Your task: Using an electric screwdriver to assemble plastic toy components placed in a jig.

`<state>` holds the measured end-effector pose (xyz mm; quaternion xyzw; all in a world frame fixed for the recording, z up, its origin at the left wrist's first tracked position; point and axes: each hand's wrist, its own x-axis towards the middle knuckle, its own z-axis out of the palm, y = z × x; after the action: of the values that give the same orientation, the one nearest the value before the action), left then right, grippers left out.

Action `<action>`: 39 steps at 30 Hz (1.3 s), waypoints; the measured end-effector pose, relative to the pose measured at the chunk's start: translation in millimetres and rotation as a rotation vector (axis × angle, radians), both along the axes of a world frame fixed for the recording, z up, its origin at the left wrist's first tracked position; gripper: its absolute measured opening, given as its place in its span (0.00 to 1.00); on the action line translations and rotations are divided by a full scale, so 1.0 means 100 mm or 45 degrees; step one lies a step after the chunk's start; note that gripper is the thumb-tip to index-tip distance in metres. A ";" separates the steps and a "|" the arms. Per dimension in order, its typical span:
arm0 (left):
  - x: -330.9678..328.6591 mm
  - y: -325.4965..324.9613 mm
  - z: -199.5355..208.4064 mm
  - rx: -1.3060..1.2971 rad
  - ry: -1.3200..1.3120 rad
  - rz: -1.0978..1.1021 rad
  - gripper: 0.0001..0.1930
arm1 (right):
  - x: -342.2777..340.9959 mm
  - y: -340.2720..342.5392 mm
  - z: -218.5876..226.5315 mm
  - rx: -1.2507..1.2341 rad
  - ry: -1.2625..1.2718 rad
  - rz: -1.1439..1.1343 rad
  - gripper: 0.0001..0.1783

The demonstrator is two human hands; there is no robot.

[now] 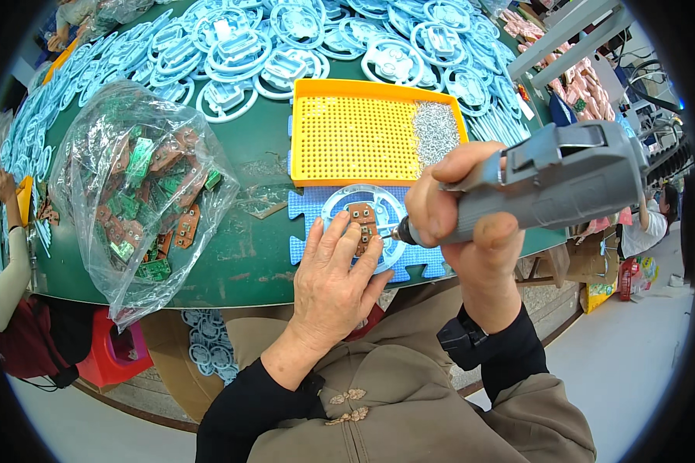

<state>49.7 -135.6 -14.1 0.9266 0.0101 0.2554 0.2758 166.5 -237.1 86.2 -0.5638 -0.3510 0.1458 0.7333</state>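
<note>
My right hand (pixel 471 224) is wrapped round a grey electric screwdriver (pixel 548 185), held tilted with its tip pointing left. The tip meets the right edge of a brown circuit board (pixel 361 220) with small buttons. This board lies inside a pale blue plastic ring frame (pixel 390 202) on a blue foam mat (pixel 305 204). My left hand (pixel 328 278) rests with spread, slightly bent fingers on the board's lower left part and the frame, hiding some of both. Just beyond stands a yellow perforated tray (pixel 355 181), with silver screws (pixel 438 131) heaped at its right end.
On the left of the green table (pixel 259 266) sits a clear plastic bag (pixel 93 255) of green and brown circuit boards. Light blue frames (pixel 235 54) pile along the back. A red stool (pixel 104 355) stands below left. Other people are at both sides.
</note>
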 end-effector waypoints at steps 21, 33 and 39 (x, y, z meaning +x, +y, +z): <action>0.01 0.02 0.02 0.031 0.016 -0.007 0.22 | 0.08 0.13 -0.15 -0.023 0.025 0.026 0.33; 0.04 0.03 0.02 0.050 -0.047 -0.027 0.21 | 0.19 0.18 -0.26 0.058 0.056 0.150 0.26; 0.03 0.04 -0.01 0.052 -0.071 -0.018 0.22 | 0.30 0.19 -0.23 0.032 0.117 0.250 0.25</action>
<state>53.2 -131.4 -15.0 0.9246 -0.0093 0.2794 0.2587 196.3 -218.2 63.2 -0.5101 -0.3725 0.2382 0.7378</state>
